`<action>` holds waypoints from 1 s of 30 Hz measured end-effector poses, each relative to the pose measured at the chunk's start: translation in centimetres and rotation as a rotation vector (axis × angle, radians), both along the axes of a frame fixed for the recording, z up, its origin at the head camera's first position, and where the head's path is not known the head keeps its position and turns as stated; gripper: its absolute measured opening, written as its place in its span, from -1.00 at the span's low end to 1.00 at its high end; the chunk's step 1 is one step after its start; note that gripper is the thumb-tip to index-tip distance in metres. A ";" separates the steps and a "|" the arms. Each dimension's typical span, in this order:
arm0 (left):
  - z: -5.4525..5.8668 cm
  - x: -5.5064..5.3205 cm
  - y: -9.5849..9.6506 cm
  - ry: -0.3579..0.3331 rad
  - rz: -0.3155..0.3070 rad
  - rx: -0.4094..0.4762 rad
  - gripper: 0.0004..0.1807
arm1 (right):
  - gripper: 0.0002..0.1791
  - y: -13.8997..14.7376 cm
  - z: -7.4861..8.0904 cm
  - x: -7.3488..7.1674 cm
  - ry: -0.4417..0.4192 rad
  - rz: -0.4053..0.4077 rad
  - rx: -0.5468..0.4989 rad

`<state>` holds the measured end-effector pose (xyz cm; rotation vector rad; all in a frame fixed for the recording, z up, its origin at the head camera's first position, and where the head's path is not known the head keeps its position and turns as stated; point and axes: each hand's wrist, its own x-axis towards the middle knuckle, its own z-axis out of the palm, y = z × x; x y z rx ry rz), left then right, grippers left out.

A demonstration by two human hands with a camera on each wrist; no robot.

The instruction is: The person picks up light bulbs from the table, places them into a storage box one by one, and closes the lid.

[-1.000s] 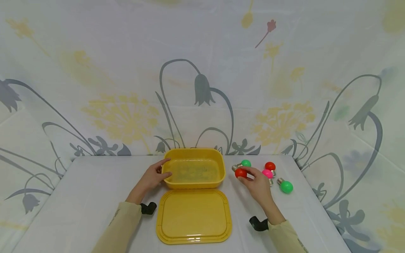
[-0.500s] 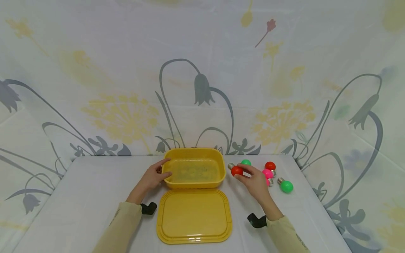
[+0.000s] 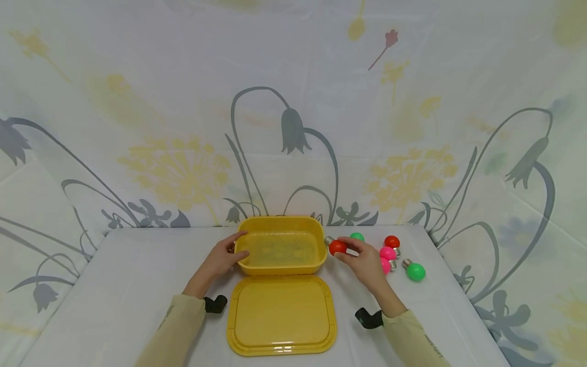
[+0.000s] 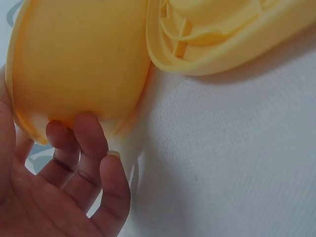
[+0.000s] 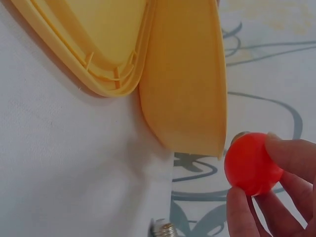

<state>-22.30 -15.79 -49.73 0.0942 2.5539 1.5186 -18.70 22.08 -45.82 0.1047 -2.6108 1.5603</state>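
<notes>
A yellow plastic box (image 3: pixel 281 269) without its lid stands near the back of the table. My left hand (image 3: pixel 223 256) grips its left wall, thumb over the rim; in the left wrist view several fingertips (image 4: pixel 89 133) press the wall from outside. My right hand (image 3: pixel 365 262) pinches a red light bulb (image 3: pixel 338 247) by its round globe. The bulb's silver screw base points up and left, right by the box's right rim. In the right wrist view the red globe (image 5: pixel 252 164) sits between thumb and fingers, just beyond the box's corner.
A yellow lid (image 3: pixel 282 316) lies flat in front of the box. Right of the right hand lie a red bulb (image 3: pixel 392 241), two pink bulbs (image 3: pixel 388 253) and a green bulb (image 3: pixel 416 272). Another green bulb (image 3: pixel 357 236) is partly hidden behind the right hand. A patterned cloth (image 3: pixel 293 168) hangs behind.
My right hand has moved left with the red bulb, from beside the green one to the box's right rim. The left hand has stayed on the box.
</notes>
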 end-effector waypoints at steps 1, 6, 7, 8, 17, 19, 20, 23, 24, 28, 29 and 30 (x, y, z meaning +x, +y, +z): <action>0.0 0.0 0.0 0.002 0.000 -0.005 -0.30 | -0.53 0.0 0.0 0.0 -0.003 0.003 -0.002; -0.1 0.0 0.1 -0.006 0.006 -0.013 -0.30 | -0.54 -0.2 0.0 -0.1 -0.013 0.030 -0.015; -0.1 0.0 0.1 -0.006 0.006 -0.014 -0.30 | -0.55 -0.3 0.0 -0.1 -0.013 0.035 -0.017; -0.1 0.0 0.1 -0.008 0.006 -0.012 -0.30 | -0.54 -0.3 0.0 -0.2 -0.013 0.039 -0.020; 0.1 0.0 0.0 0.005 -0.002 -0.025 -0.31 | -0.53 -0.6 0.1 -0.2 -0.024 0.035 -0.027; 0.2 0.0 0.0 0.006 0.002 -0.028 -0.31 | -0.53 -0.6 0.1 -0.2 -0.020 0.038 -0.037; 0.2 0.0 0.0 0.005 0.003 -0.027 -0.31 | -0.53 -0.6 0.1 -0.2 -0.016 0.040 -0.047; 0.3 0.0 0.1 0.005 0.005 -0.023 -0.31 | -0.53 -0.7 0.2 -0.3 -0.010 0.051 -0.075; 0.3 0.0 0.1 0.002 0.006 -0.021 -0.31 | -0.53 -0.8 0.2 -0.3 -0.008 0.056 -0.084; 0.4 0.1 0.1 0.001 0.007 -0.021 -0.32 | -0.53 -0.9 0.1 -0.5 0.000 0.074 -0.091; 0.4 0.1 0.1 0.001 0.006 -0.023 -0.32 | -0.54 -0.9 0.0 -0.5 0.001 0.078 -0.087; 0.4 0.1 0.1 0.002 0.007 -0.022 -0.32 | -0.54 -0.9 0.0 -0.6 0.001 0.081 -0.084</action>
